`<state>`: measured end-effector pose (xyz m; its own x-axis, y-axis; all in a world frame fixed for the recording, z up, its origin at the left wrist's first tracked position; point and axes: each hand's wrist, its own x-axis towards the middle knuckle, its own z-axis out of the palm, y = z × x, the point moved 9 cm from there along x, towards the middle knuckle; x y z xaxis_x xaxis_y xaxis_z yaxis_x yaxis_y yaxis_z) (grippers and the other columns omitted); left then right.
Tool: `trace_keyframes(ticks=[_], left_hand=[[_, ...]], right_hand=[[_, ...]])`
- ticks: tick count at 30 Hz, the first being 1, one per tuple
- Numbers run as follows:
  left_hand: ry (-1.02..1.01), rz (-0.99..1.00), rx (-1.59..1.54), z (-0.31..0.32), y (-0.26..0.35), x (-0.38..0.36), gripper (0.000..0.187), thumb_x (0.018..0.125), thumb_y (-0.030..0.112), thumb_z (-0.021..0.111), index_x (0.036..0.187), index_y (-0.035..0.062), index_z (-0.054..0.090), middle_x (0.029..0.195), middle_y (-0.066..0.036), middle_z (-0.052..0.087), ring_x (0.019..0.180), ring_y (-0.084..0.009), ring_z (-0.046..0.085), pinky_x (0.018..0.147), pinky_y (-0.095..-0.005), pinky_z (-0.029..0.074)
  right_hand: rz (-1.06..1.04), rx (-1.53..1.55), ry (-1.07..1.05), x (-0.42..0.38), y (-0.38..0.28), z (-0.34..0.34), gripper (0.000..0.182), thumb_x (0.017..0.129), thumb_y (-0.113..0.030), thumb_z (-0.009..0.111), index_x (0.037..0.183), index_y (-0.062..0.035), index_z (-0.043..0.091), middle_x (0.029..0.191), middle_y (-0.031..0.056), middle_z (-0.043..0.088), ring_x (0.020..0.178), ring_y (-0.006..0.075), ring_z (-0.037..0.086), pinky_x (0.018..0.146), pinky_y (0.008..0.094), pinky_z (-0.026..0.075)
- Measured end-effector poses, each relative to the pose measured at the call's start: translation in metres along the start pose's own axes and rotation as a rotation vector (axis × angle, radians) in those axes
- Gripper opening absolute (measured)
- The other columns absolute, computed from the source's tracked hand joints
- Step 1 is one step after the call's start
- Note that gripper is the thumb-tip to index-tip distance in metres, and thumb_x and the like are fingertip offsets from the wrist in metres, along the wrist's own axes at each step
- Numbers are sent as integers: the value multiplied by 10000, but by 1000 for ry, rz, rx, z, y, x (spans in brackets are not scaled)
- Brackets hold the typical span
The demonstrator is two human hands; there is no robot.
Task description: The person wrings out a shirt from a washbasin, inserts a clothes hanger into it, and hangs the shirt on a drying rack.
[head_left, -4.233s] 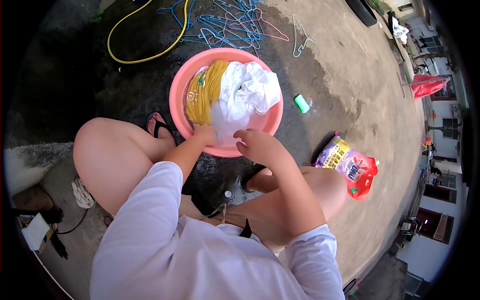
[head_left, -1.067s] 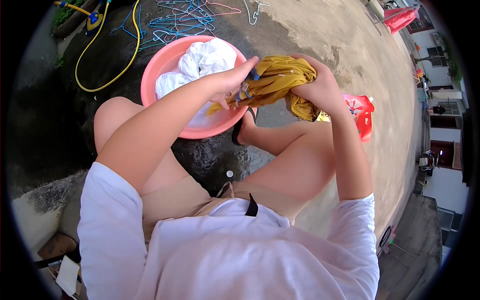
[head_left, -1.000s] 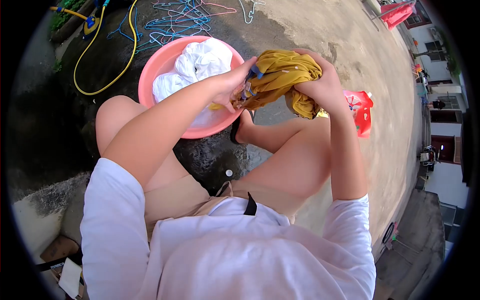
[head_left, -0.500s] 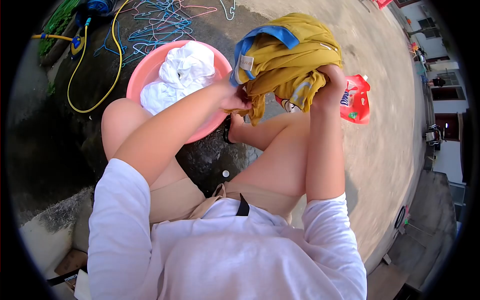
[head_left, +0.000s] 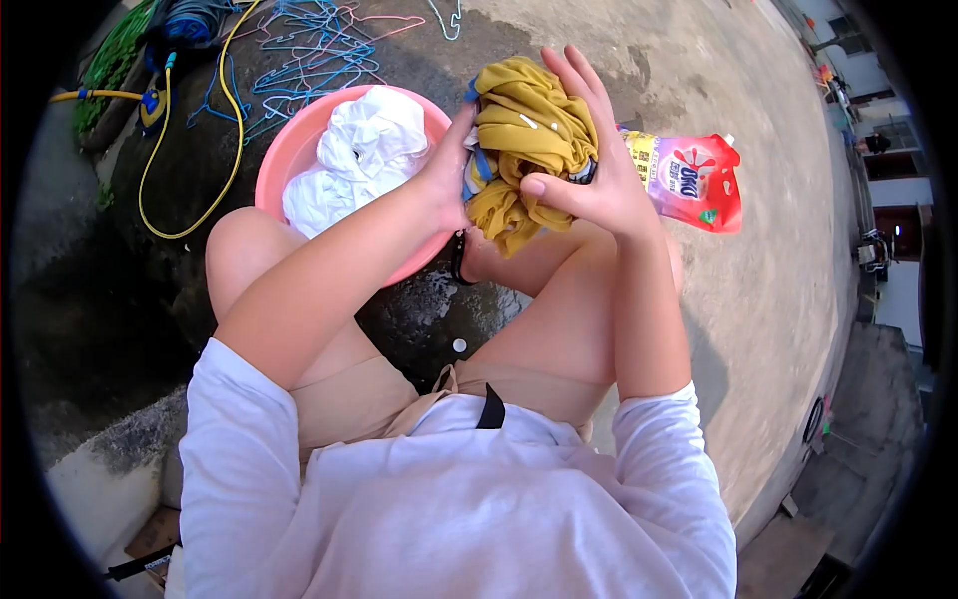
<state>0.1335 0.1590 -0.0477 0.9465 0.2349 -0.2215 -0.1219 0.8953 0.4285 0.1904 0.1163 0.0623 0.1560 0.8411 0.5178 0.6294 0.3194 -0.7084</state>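
Observation:
I hold a bunched mustard-yellow garment [head_left: 524,140] with blue trim between both hands, lifted above my right knee. My left hand [head_left: 449,175] grips its left side by the blue collar. My right hand [head_left: 589,165] presses against its right side, fingers stretched up over the cloth and thumb across the front. Just left of the garment stands a pink basin [head_left: 289,165] on wet concrete, holding a wet white garment [head_left: 359,150].
A red and purple detergent pouch [head_left: 689,180] lies on the concrete to the right. Coloured wire hangers [head_left: 309,50] and a yellow hose [head_left: 190,150] lie beyond the basin. My bare knees flank the wet ground; buildings stand at far right.
The yellow garment went from the basin into both hands, was lifted high and spread, and is now squeezed back into a tight bundle lower down.

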Motion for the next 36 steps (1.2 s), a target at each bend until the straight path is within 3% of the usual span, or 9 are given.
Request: trace_keyframes(ticks=[6, 7, 10, 15, 19, 22, 26, 30, 36], left_hand=[[-77, 136, 0, -18, -4, 22, 448, 941, 479, 330, 1220, 150, 449, 1208, -69, 532, 1087, -212, 556, 878, -385, 495], [-72, 124, -2, -25, -6, 26, 429, 944, 460, 334, 1205, 142, 455, 1190, -71, 540, 1067, -209, 568, 863, -383, 505], [-4, 49, -2, -23, -7, 26, 399, 951, 416, 336, 1181, 115, 462, 1152, -87, 558, 1011, -206, 595, 825, -382, 526], [63, 109, -28, -33, -7, 33, 380, 976, 340, 317, 1223, 81, 447, 1167, -140, 549, 1015, -250, 591, 846, -395, 515], [38, 68, -5, -29, -3, 24, 319, 951, 374, 427, 1137, 120, 474, 1103, -79, 560, 974, -184, 592, 805, -352, 519], [129, 82, 213, -23, 16, 3, 350, 966, 376, 393, 1187, 114, 463, 1147, -93, 556, 1010, -197, 587, 847, -347, 511], [272, 48, 482, -67, 49, -34, 457, 981, 383, 306, 1305, 79, 415, 1239, -112, 535, 1091, -202, 564, 905, -331, 492], [380, 40, 813, -97, 79, -89, 450, 960, 355, 409, 1315, 79, 418, 1255, -95, 526, 1085, -174, 560, 912, -297, 469], [845, -196, 914, -218, 98, -176, 458, 881, 414, 490, 1197, 83, 512, 1176, -93, 570, 1057, -188, 556, 885, -348, 451]], right_hand=[[-106, -228, 24, 9, -12, 34, 508, 559, -314, 815, 989, -114, 634, 1189, 131, 500, 1049, 329, 546, 867, 397, 460], [-183, -249, 129, 11, -21, 29, 353, 593, -260, 783, 865, -82, 646, 1045, 116, 577, 880, 299, 604, 754, 373, 491], [-86, -156, 176, 16, -22, 28, 232, 640, -136, 737, 825, -43, 633, 970, 129, 590, 863, 252, 592, 749, 336, 475], [-50, -115, 253, 16, -4, 23, 108, 701, -80, 658, 738, 3, 600, 773, 93, 585, 694, 194, 559, 639, 291, 443], [-29, -62, 256, 18, -5, 25, 106, 744, -73, 633, 750, 20, 581, 747, 67, 575, 673, 143, 533, 626, 266, 426], [187, 118, 268, 18, 13, 31, 182, 709, -150, 674, 754, 14, 612, 756, 107, 610, 674, 206, 593, 640, 300, 465], [346, 324, 82, 24, 15, 68, 241, 759, -200, 685, 843, 14, 613, 830, 100, 620, 768, 177, 597, 704, 288, 467], [87, 88, -184, 37, -11, 131, 322, 754, -281, 698, 908, -3, 643, 913, 155, 617, 830, 277, 613, 751, 368, 482], [270, -247, -555, 43, 51, 242, 413, 751, -399, 640, 951, -38, 669, 948, 195, 622, 846, 325, 629, 759, 403, 493]])
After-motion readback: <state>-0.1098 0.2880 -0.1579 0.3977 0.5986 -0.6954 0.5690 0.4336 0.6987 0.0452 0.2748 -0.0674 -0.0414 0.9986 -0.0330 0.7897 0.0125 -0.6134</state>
